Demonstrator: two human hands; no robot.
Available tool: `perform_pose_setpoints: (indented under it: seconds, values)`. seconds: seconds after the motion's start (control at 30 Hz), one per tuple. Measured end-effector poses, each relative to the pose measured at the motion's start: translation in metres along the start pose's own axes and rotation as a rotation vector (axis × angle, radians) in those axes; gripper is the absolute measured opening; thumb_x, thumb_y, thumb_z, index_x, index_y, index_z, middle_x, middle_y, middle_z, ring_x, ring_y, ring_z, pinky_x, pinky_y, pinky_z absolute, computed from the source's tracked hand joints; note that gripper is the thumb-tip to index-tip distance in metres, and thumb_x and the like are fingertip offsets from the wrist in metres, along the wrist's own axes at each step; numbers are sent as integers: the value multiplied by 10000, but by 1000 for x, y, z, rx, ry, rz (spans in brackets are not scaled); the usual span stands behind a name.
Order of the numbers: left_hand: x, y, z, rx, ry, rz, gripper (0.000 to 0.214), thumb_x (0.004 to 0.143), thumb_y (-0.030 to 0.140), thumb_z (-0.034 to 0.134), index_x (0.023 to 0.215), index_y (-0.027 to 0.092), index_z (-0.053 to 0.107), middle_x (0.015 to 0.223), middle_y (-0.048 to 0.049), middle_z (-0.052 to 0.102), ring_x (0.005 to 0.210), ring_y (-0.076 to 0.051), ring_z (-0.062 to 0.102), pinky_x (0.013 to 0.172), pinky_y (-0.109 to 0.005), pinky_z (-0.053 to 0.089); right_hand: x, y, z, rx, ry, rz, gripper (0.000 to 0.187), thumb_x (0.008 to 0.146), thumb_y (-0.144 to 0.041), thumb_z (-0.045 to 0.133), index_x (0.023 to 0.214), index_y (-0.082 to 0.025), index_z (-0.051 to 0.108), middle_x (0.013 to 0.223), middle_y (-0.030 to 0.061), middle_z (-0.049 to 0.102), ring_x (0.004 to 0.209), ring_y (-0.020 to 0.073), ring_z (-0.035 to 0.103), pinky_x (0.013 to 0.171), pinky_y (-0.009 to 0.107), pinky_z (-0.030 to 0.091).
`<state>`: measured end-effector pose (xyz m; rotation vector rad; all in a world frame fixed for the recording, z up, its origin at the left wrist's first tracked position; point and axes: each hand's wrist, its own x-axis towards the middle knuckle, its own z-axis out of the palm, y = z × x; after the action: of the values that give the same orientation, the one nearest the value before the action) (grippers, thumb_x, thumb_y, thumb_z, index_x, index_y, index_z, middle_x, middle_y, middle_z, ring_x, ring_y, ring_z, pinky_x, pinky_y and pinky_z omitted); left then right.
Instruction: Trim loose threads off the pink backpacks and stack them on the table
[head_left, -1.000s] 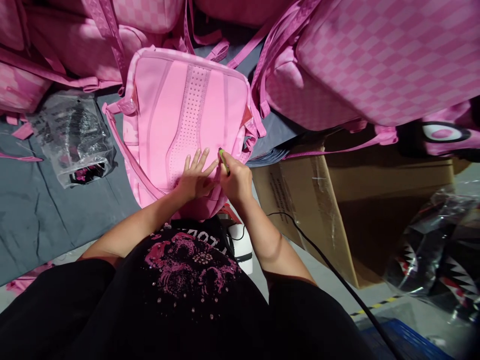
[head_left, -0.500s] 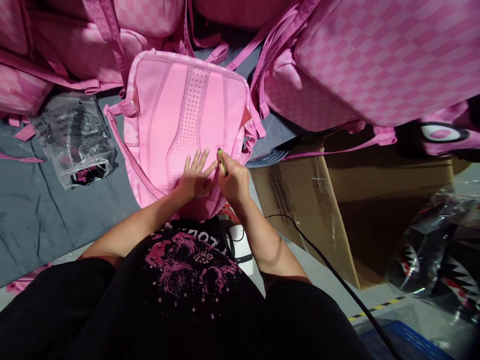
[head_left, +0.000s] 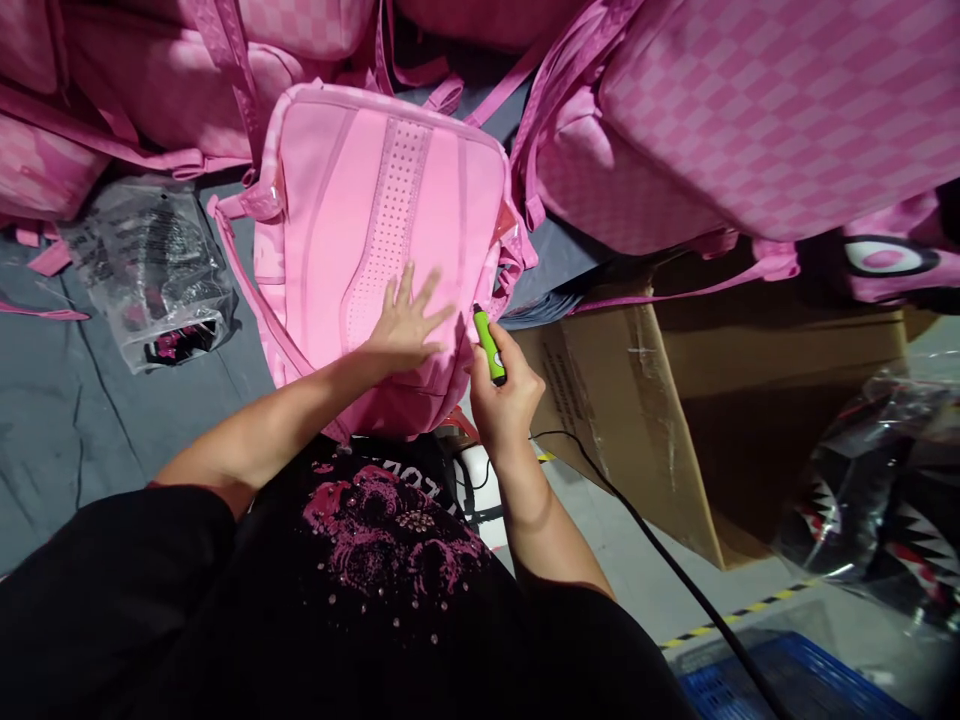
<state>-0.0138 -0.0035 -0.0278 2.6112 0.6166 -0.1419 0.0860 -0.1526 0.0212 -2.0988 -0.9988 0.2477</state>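
Two bare hands at the pink backpack (head_left: 322, 250), which lies straight ahead of the person, perforated panel up. Right hand (head_left: 510, 390) has its fingers closed round a green pen-like tool (head_left: 488, 345); long axis runs forward and slightly left, dark tip at the backpack's lower right edge. Left hand (head_left: 405, 327) is empty, fingers spread wide over the lower panel, nearer its middle. Palm or tip touching: can't tell. Backpack's underside hidden, left fingers blurred, contents of the clear plastic bag (head_left: 150, 265) at left hard to make out.
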Motion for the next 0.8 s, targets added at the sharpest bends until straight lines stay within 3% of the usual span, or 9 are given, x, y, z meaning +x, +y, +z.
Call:
perform_pose_setpoints:
  seconds: [0.1,0.17,0.3,0.4,0.47,0.57,0.67,0.73,0.8]
  values:
    - [-41,14,4,-112,-152,285,460,886,400,681,1329,287,635,1615,-88,391,1535,-361,262,1257,-619,163,-11,1,-1,76,133,43,422,982,-361,521,1357,-203,632,1218,108,739,1027,241,745,928,442,613]
    - [-77,20,4,-237,-61,305,405,916,361,650,1309,266,623,1501,-102,532,1434,-315,437,1222,-569,293,-17,1,-2,118,170,29,413,975,-350,547,1352,-207,634,1194,99,749,1024,237,746,933,439,611]
    - [-137,5,-9,-491,310,44,240,969,390,584,1133,218,620,1127,-71,706,1082,-213,649,974,-402,523,-30,-19,6,187,120,-37,391,938,-351,613,1284,-183,677,1176,112,756,1007,239,744,915,417,604]
    - [-173,-44,-21,-458,606,-295,238,947,422,596,854,203,588,833,-13,660,800,-149,638,784,-288,536,-41,-52,30,340,-67,32,435,905,-380,666,1287,-171,675,1166,131,756,773,195,743,747,364,618]
    - [-203,-94,-28,-333,800,-564,248,957,404,564,821,197,575,814,-20,641,788,-152,624,796,-288,527,-50,-79,57,471,-248,103,442,886,-392,697,1274,-181,682,1176,129,750,691,161,711,677,329,603]
    - [-255,-172,-38,-161,1003,-884,318,913,350,629,1146,135,606,1210,-164,633,1188,-272,572,1035,-424,454,-69,-120,111,674,-552,165,446,862,-409,709,1254,-197,692,1115,108,759,707,156,699,628,294,583]
    - [-288,-227,-44,-92,790,-1094,770,799,285,773,1482,142,446,1564,-225,391,1464,-376,337,1158,-495,329,-93,-153,179,768,-841,259,563,858,-455,640,1350,-183,613,1031,94,755,699,167,705,539,265,554]
    - [-293,-245,-47,-128,605,-1128,598,867,225,683,1445,191,531,1469,-182,538,1374,-338,486,1100,-432,400,-104,-168,226,703,-904,270,624,859,-467,559,1394,-146,553,1018,103,740,703,179,712,513,264,546]
    - [-292,-250,-49,-174,574,-1108,364,945,167,524,1276,196,673,1230,-147,702,1167,-281,646,991,-365,468,-107,-181,273,627,-885,220,634,861,-445,503,1403,-116,519,985,108,727,680,188,706,494,274,538]
